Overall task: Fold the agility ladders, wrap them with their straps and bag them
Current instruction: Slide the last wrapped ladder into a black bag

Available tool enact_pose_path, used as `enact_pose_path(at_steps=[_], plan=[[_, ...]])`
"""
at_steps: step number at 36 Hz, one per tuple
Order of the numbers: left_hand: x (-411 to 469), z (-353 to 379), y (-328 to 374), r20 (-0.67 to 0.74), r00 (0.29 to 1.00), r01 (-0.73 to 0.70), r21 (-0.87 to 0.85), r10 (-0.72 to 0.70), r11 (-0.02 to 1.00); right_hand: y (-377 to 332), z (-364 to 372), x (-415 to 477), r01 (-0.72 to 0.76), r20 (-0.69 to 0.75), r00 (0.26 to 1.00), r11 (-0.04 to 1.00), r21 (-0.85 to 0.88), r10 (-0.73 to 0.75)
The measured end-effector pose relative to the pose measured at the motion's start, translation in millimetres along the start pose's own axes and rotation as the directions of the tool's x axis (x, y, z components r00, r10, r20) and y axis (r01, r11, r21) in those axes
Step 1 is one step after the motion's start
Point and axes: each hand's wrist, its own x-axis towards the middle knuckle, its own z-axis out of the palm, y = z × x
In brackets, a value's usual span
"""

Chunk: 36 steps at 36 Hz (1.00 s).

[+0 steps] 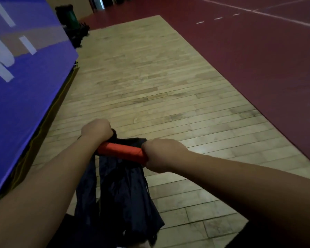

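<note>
A folded agility ladder point(121, 152) shows as a red bundle wrapped in red strap, lying crosswise at the mouth of a dark navy bag point(122, 190). The bag hangs down from the bundle toward me, its black cords trailing at the sides. My left hand point(96, 130) grips the bag's dark rim at the bundle's left end, fingers curled and hidden from me. My right hand point(161, 154) grips the right end of the bundle together with the bag's edge. How deep the bundle sits in the bag is hidden.
A light wooden floor point(150, 83) stretches ahead, bordered on the right by a dark red court surface point(258, 59) with white lines. A tall blue padded panel point(21, 86) stands close on my left. A green bin and dark gear point(73, 20) sit at the far end.
</note>
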Motion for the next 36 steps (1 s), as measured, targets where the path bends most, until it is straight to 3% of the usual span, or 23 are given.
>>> enact_pose_path(at_steps=[2,4,6,7,9,11,13,15,19,24,27,29,31,33,34,36], plan=[[-4.9,7.2,3.0,0.068,0.998,0.015,0.036,-0.017,0.999,-5.1,1.2,-0.1,-0.003,0.006,1.000,1.000,-0.004,0.003],[-3.5,9.0,11.3,0.045,0.999,-0.021,-0.005,0.021,1.000,-5.1,3.9,1.0,-0.032,0.034,0.999,0.998,0.053,0.030],[-2.4,5.0,21.5,0.003,0.998,-0.067,-0.106,0.068,0.992,-0.1,4.2,3.4,-0.114,0.111,0.990,0.961,0.252,0.089],[-3.1,2.4,25.4,-0.028,0.996,-0.088,-0.172,0.084,0.981,4.6,6.2,6.4,-0.178,0.161,0.979,0.898,0.403,0.122],[-5.5,-4.4,27.9,-0.100,0.990,-0.127,-0.295,0.102,0.947,14.9,9.4,12.8,-0.295,0.240,0.955,0.675,0.676,0.177],[-8.6,-8.6,20.8,-0.209,0.974,-0.167,-0.389,0.090,0.906,21.8,11.2,18.1,-0.337,0.285,0.941,0.457,0.823,0.182],[-7.2,-9.2,7.2,-0.320,0.946,-0.185,-0.422,0.045,0.887,23.9,7.7,19.4,-0.376,0.370,0.926,0.227,0.898,0.069],[-4.2,-6.5,-7.1,-0.345,0.938,-0.177,-0.413,0.027,0.893,23.4,0.9,18.6,-0.433,0.435,0.895,0.049,0.900,-0.097],[-1.9,2.9,-19.5,-0.288,0.957,-0.125,-0.361,0.017,0.924,21.3,-7.9,17.2,-0.476,0.435,0.864,-0.131,0.870,-0.252],[-13.7,5.8,17.7,-0.227,0.967,-0.216,-0.493,0.115,0.843,15.2,-14.6,19.3,-0.515,0.451,0.852,-0.276,0.812,-0.265],[-18.7,4.6,28.0,-0.214,0.967,-0.228,-0.500,0.136,0.836,12.7,-13.4,16.9,-0.526,0.480,0.848,-0.239,0.817,-0.223],[-20.0,2.4,22.5,-0.201,0.970,-0.227,-0.542,0.138,0.809,9.8,-13.1,11.9,-0.500,0.481,0.864,-0.132,0.856,-0.152],[-20.9,-3.7,14.7,-0.231,0.965,-0.239,-0.575,0.125,0.782,6.9,-14.3,6.7,-0.418,0.419,0.908,0.049,0.907,-0.013],[-20.3,-10.2,4.6,-0.273,0.957,-0.255,-0.633,0.098,0.731,7.5,-15.2,2.3,-0.314,0.282,0.949,0.336,0.888,0.141],[-18.4,-13.4,-2.2,-0.284,0.955,-0.260,-0.671,0.083,0.694,9.1,-15.4,0.6,-0.283,0.233,0.959,0.476,0.832,0.164],[-11.0,-18.1,-15.5,-0.289,0.957,-0.243,-0.724,0.037,0.646,10.4,-14.8,-1.2,-0.259,0.225,0.965,0.635,0.728,0.135]])
